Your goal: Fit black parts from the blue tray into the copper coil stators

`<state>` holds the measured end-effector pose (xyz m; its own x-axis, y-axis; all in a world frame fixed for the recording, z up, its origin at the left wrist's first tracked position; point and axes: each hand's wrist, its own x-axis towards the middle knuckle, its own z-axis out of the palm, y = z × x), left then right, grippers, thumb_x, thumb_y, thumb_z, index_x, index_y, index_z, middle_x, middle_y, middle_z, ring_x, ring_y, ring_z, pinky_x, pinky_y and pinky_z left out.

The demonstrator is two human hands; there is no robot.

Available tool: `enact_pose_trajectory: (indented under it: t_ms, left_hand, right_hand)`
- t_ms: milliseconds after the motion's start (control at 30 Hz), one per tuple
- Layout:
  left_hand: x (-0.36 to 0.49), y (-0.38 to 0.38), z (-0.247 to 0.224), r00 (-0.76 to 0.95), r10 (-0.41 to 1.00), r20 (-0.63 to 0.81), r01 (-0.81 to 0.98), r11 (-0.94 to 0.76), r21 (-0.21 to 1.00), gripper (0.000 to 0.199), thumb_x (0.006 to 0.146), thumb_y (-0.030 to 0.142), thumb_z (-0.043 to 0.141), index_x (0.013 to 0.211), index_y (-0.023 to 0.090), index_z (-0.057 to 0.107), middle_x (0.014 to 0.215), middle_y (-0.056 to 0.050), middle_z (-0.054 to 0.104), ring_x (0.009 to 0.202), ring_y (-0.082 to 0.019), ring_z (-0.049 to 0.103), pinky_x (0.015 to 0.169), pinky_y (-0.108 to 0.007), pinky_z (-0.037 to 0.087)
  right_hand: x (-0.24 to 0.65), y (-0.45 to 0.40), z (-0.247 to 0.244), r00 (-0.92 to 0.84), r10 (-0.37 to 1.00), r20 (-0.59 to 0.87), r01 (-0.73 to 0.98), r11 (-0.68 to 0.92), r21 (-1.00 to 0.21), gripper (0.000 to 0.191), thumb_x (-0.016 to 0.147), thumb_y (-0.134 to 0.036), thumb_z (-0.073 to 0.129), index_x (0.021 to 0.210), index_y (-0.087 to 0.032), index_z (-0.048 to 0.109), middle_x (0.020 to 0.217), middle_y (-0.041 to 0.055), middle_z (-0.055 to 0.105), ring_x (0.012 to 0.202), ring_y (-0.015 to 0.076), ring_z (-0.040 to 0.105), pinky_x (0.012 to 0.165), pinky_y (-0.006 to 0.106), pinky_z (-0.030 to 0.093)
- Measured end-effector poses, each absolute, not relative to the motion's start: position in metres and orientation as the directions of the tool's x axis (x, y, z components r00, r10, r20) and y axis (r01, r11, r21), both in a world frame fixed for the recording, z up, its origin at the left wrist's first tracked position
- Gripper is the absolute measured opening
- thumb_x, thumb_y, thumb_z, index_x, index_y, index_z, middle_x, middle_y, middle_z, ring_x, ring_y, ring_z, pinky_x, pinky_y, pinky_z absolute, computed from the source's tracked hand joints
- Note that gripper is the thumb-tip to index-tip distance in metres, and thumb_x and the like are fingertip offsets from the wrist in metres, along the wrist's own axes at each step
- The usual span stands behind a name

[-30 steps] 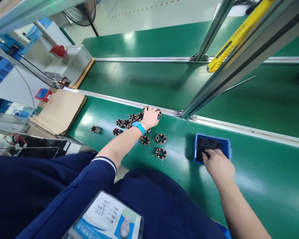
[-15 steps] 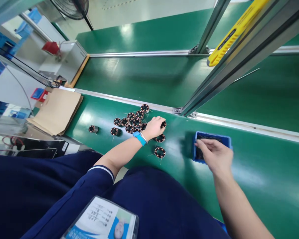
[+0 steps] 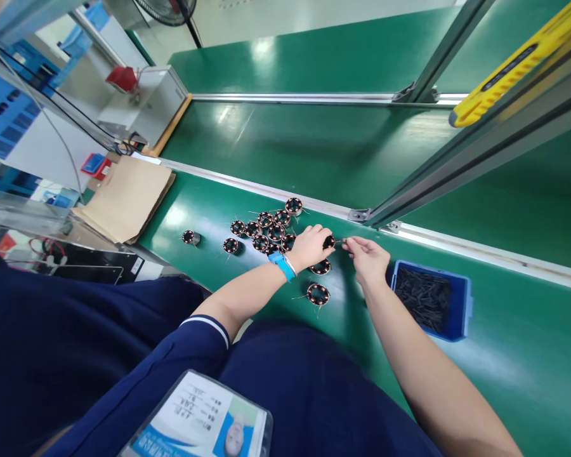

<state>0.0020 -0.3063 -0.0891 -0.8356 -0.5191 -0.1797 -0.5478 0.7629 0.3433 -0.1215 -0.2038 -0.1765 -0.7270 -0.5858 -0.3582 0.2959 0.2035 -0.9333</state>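
Observation:
Several ring-shaped coils with copper windings (image 3: 294, 206) stand in a cluster on the green table (image 3: 266, 317). My left hand (image 3: 313, 246), with a blue band at its wrist, is closed round one coil (image 3: 329, 242) right of the cluster. My right hand (image 3: 367, 255) pinches at a thin wire end beside that coil; whatever else its fingertips hold is too small to make out. Two more coils (image 3: 318, 294) sit just below my left hand. Right of my right hand is a blue bin (image 3: 462, 311) of short black pieces (image 3: 421, 298).
A metal post (image 3: 438, 152) with a yellow cutter (image 3: 514, 70) rises behind my right hand. A metal rail (image 3: 247, 184) runs along the table's back. Cardboard sheets (image 3: 124, 193) lie at the left, and a single coil (image 3: 190, 237) stands nearer them.
My right hand has moved left from over the blue bin to the coil in my left hand. The black pieces are now uncovered. The whole view has shifted slightly.

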Motion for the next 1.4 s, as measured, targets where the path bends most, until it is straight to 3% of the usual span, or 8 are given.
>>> enact_pose_trajectory:
  t_ms: [300,667,800,900,1033,1167,1400]
  left_hand:
    - [0.001,-0.306,-0.085,-0.833,-0.519,-0.192,-0.553,0.762,0.338,0.031,0.094,0.035,0.066,0.119,0.017,0.063,0.124,-0.012,0.063,0.116,-0.028,0.060,0.100,-0.038,0.053]
    - [0.001,-0.306,-0.085,-0.831,-0.520,-0.200,-0.557,0.765,0.325,0.028,0.096,0.036,0.064,0.117,0.017,0.064,0.122,-0.011,0.064,0.114,-0.028,0.060,0.096,-0.038,0.054]
    - [0.001,-0.306,-0.086,-0.828,-0.524,-0.200,-0.561,0.763,0.322,0.031,0.095,0.038,0.065,0.118,0.018,0.064,0.122,-0.011,0.064,0.114,-0.028,0.061,0.095,-0.039,0.054]
    - [0.001,-0.306,-0.086,-0.830,-0.521,-0.198,-0.558,0.764,0.324,0.032,0.094,0.037,0.067,0.120,0.018,0.063,0.123,-0.011,0.064,0.115,-0.028,0.060,0.095,-0.037,0.054]
    - [0.001,-0.307,-0.085,-0.833,-0.517,-0.196,-0.553,0.765,0.330,0.032,0.096,0.036,0.064,0.121,0.016,0.064,0.123,-0.012,0.064,0.114,-0.027,0.061,0.094,-0.036,0.053]
    - [0.001,-0.308,-0.086,-0.835,-0.516,-0.190,-0.550,0.765,0.336,0.031,0.095,0.034,0.065,0.120,0.016,0.065,0.122,-0.012,0.065,0.113,-0.027,0.062,0.094,-0.036,0.053]
    - [0.001,-0.304,-0.084,-0.811,-0.558,-0.176,-0.582,0.741,0.335,0.028,0.093,0.033,0.068,0.115,0.016,0.069,0.114,-0.012,0.070,0.107,-0.029,0.066,0.091,-0.038,0.055]
  right_hand:
    - [-0.122,-0.211,-0.182,-0.771,-0.593,-0.233,0.152,0.183,-0.971,0.024,0.097,-0.034,0.066,0.109,-0.012,0.066,0.100,0.0044,0.068,0.085,0.0138,0.067,0.076,0.031,0.060]
    - [-0.115,-0.209,-0.176,-0.699,-0.707,-0.109,-0.104,0.251,-0.962,0.025,0.097,-0.036,0.066,0.104,-0.012,0.067,0.094,0.0032,0.068,0.081,0.0131,0.066,0.076,0.032,0.059]
    - [-0.116,-0.202,-0.168,-0.708,-0.705,-0.038,-0.188,0.240,-0.952,0.028,0.099,-0.039,0.063,0.107,-0.012,0.065,0.106,0.0064,0.068,0.083,0.0134,0.066,0.074,0.031,0.058]
    - [-0.119,-0.195,-0.158,-0.696,-0.718,0.030,-0.272,0.224,-0.936,0.029,0.098,-0.041,0.064,0.103,-0.012,0.066,0.116,0.0087,0.068,0.093,0.0160,0.067,0.082,0.035,0.058]
    - [-0.120,-0.187,-0.147,-0.603,-0.795,0.068,-0.363,0.198,-0.910,0.030,0.094,-0.044,0.068,0.092,-0.014,0.068,0.105,0.0068,0.071,0.099,0.0181,0.067,0.095,0.041,0.055]
    - [-0.107,-0.182,-0.143,-0.593,-0.803,0.062,-0.368,0.202,-0.908,0.032,0.097,-0.045,0.065,0.095,-0.014,0.068,0.102,0.0063,0.072,0.096,0.0175,0.068,0.095,0.042,0.054]
    - [-0.088,-0.176,-0.146,-0.629,-0.777,0.020,-0.243,0.172,-0.955,0.031,0.091,-0.045,0.071,0.089,-0.014,0.070,0.113,0.0093,0.073,0.107,0.0208,0.069,0.103,0.046,0.052]
